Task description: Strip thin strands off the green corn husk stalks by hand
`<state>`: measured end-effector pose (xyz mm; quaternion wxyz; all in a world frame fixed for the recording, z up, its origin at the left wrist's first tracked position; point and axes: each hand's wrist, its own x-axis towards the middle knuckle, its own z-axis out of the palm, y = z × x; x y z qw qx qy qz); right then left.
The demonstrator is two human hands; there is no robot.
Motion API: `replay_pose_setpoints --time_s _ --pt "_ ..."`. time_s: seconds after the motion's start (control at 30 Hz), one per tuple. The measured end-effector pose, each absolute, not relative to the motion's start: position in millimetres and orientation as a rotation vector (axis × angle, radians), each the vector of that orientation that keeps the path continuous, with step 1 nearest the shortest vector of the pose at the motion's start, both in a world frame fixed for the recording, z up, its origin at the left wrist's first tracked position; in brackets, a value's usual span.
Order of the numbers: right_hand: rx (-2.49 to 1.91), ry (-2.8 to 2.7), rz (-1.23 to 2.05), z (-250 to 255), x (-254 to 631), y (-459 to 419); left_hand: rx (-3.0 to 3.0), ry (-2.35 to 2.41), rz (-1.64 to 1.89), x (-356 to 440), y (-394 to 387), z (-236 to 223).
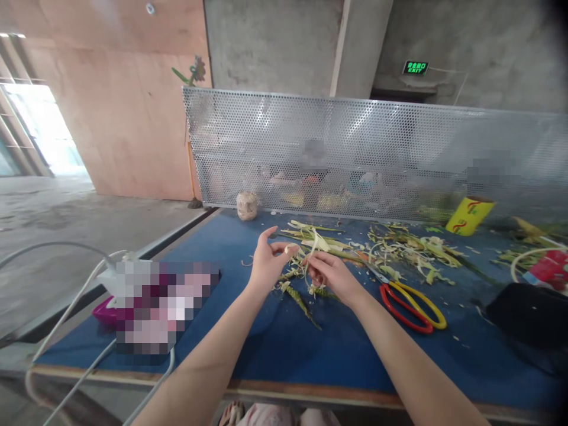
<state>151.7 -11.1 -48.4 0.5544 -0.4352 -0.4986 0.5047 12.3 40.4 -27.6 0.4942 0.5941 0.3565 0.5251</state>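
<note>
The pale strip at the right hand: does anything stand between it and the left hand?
Nothing visible does: only a narrow gap separates the left hand from the pale strip at the right hand.

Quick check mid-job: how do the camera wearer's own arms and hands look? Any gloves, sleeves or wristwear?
Both the left hand and right hand are ungloved. The left forearm and right forearm are bare, with no sleeves or wristwear visible. Rings are too small to judge.

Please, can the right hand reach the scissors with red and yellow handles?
Probably yes: the scissors lie near the right hand, their handles uncovered, though it seems to hold a pale strip.
</note>
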Motion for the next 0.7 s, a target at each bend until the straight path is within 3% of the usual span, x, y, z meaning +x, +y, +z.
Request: replay_pose_setpoints --time_s 0.27,0.47,0.7 --pt "-0.942 -0.970 1.265 -46.4 152.9 -8.6 1.346 0.990 1.136 16.3 41.0 -38.1" --pt "-0.936 -1.098 1.097 -50.2 156.0 -8.8 1.270 0.805 0.838 22.3 36.1 -45.2" --pt "-0.946 -1.137 1.003 -52.2 156.6 -8.9 1.245 0.596 0.734 23.5 29.6 -48.5"
